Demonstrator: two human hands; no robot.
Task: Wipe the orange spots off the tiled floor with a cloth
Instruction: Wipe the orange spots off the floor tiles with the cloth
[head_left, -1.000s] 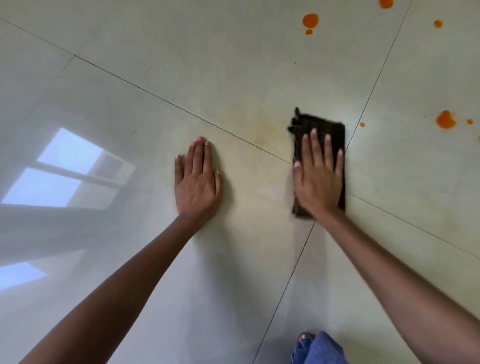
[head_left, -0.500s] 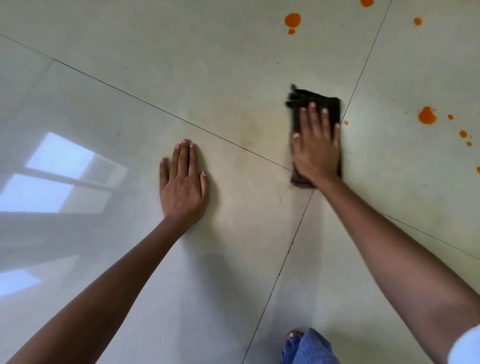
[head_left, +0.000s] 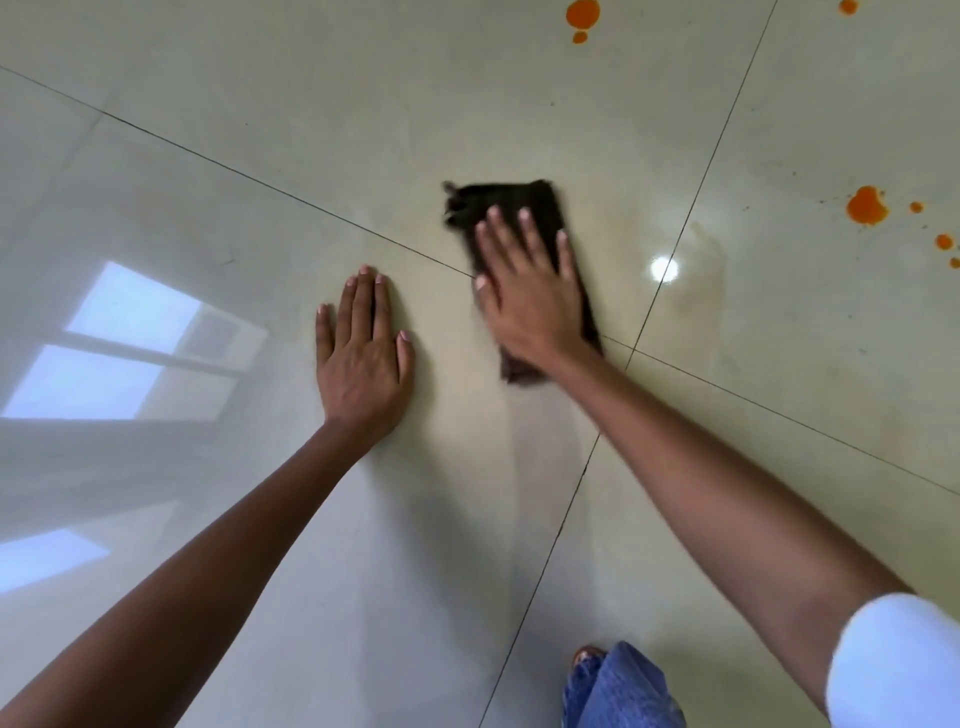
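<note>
My right hand (head_left: 530, 296) presses flat on a dark folded cloth (head_left: 519, 205) lying on the pale glossy tiled floor (head_left: 363, 104), just left of a grout line. My left hand (head_left: 361, 358) rests flat on the floor to the left of the cloth, fingers together, holding nothing. A large orange spot (head_left: 866, 206) lies far right, with small drops (head_left: 944, 241) trailing beside it. Another orange spot (head_left: 583, 13) with a small drop below it sits at the top edge. A faint yellowish smear (head_left: 706, 270) marks the tile right of the cloth.
Dark grout lines (head_left: 691, 208) cross under my right wrist. A window reflection (head_left: 130, 338) shines on the floor at left, and a bright light glint (head_left: 664, 269) right of the cloth. My jeans-clad knee (head_left: 618, 691) and a foot show at the bottom edge.
My right hand has slid the cloth leftward, away from the vertical grout line. The small orange dot beside that line is gone, leaving a faint smear. My left hand stayed planted.
</note>
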